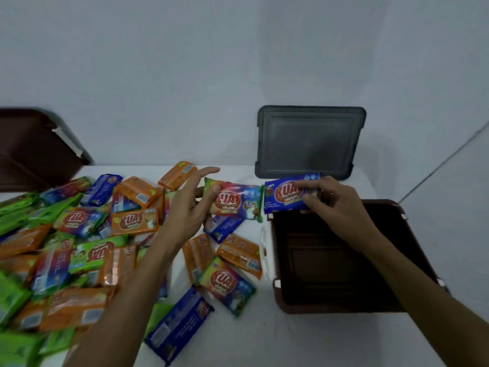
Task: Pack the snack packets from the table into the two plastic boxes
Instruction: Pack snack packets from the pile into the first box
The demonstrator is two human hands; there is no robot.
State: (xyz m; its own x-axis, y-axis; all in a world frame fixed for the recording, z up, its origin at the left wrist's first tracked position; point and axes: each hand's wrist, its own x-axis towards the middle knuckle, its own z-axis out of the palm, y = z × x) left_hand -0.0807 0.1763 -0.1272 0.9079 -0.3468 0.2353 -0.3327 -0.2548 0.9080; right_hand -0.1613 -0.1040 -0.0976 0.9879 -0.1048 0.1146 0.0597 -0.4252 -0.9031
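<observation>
While the right hand (pixel 333 200) pinches a blue packet (pixel 284 198) by its right end between thumb and curled fingers, just over the far rim of the open brown box (pixel 317 309), the left hand (pixel 190 207) holds a red-and-green packet (pixel 235 203) close beside it. It grips the left end with the thumb pressed on the face and the forefinger sticking out straight.

From where I stand these look like light film-wrapped snacks. The wrappers are glossy and probably slippery, and I would guess whatever is inside snaps if squeezed. A grip across a short end or on the flat faces seems safest, laying each packet flat in the box rather than dropping it.

Most of the job is still ahead. A loose heap of packets (pixel 79 234) in orange, green, blue and red is spread over the left half of the white surface (pixel 264 337), some overlapping, a few lying alone near the box.

A grey lid (pixel 309 141) leans upright against the pale wall (pixel 238 62) behind the box. At the far left sits a second brown box (pixel 31 149), seemingly tilted.
</observation>
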